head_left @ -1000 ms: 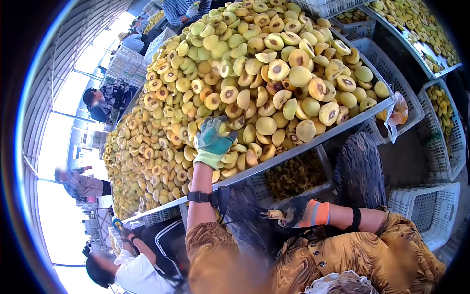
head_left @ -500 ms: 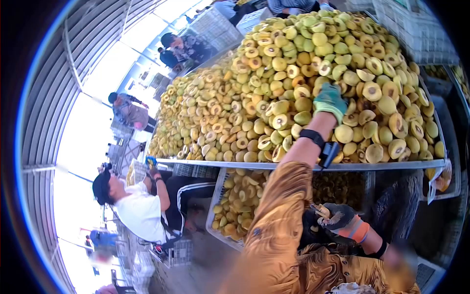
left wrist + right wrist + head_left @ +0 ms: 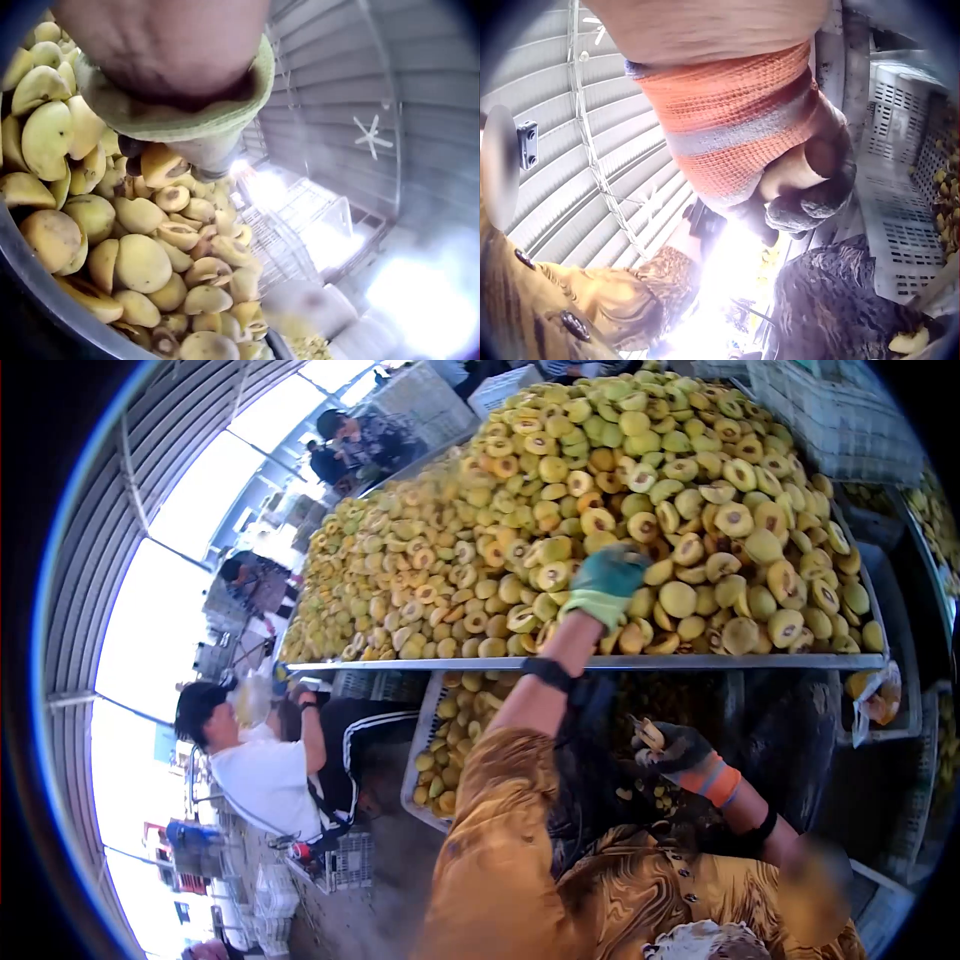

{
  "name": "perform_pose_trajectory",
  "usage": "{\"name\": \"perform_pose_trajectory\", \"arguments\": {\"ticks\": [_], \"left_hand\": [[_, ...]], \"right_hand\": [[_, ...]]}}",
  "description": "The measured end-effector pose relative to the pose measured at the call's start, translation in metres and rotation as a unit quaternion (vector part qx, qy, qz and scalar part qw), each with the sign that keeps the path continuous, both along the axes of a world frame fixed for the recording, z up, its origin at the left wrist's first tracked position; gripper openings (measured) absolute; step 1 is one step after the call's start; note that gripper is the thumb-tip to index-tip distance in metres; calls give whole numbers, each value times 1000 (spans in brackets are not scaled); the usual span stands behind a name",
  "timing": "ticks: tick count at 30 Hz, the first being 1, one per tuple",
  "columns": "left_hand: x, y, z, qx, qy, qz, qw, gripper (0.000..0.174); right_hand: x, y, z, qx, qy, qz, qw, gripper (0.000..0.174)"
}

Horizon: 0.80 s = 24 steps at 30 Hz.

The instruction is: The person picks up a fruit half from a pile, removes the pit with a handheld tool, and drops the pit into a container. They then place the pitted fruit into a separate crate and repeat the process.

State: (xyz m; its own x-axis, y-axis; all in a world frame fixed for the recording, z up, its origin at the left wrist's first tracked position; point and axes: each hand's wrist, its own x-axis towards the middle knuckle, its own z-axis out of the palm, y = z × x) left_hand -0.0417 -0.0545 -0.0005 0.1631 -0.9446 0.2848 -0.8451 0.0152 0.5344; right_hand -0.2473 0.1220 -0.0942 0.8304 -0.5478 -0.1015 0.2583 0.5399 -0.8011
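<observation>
A large heap of yellow-green peach halves [image 3: 480, 550], many with brown stones showing, fills a metal-edged table [image 3: 640, 661]. My left hand [image 3: 608, 585], in a green glove, is over the heap near its front edge. In the left wrist view, a peach half [image 3: 161, 166] sits between its dark fingertips [image 3: 130, 147] and the glove's palm side. My right hand [image 3: 690, 752], in a dark and orange glove, is low before my body. Its curled fingers grip a small tool with a tan, handle-like part [image 3: 652, 737]; the rest is largely hidden by the glove.
Below the table, a white crate [image 3: 432, 745] of peach halves stands at left. Stacked crates [image 3: 835, 425] rise at back right. A bag of fruit [image 3: 880, 695] hangs by the right corner. A person in a white shirt [image 3: 270, 785] sits at left.
The head view has swung leftward, then shifted slightly. My left hand has reached farther into the heap, then drawn back toward the front edge. The right hand stays low, keeping the tan-handled tool.
</observation>
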Motion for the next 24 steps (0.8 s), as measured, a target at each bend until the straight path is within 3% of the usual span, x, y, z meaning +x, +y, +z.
{"name": "perform_pose_trajectory", "arguments": {"ticks": [1,2,3,4,5,8,9,11,12,14,20,24], "left_hand": [[10,16,7,-18,231,-55,971,36],[39,8,-15,1,316,-17,948,34],[35,33,-7,23,441,-20,897,35],[30,60,3,38,557,-10,830,37],[30,76,1,45,586,23,809,44],[12,134,7,88,595,36,798,51],[8,146,-3,73,584,41,808,50],[6,159,-38,26,632,114,766,42],[-19,173,-11,26,621,96,777,41],[-24,180,-27,12,644,114,756,41],[-29,184,-61,-16,591,33,806,35],[-32,183,-64,2,592,71,802,32]], "right_hand": [[2,-2,4,103,-108,-3,989,26],[0,-1,12,24,-58,-48,997,24],[0,-2,20,-53,-4,-83,995,23],[-1,-4,25,-41,35,-75,996,24],[-1,-5,29,-27,70,-62,995,25],[7,-4,34,-138,131,-118,975,31],[9,-2,36,-130,120,-118,977,31],[12,0,37,-115,99,-124,981,33],[12,-1,35,-104,96,-120,983,34],[13,-1,25,-82,88,-111,987,36],[15,-2,26,-196,222,-153,943,43],[18,-7,13,-246,218,-178,928,42]]}}
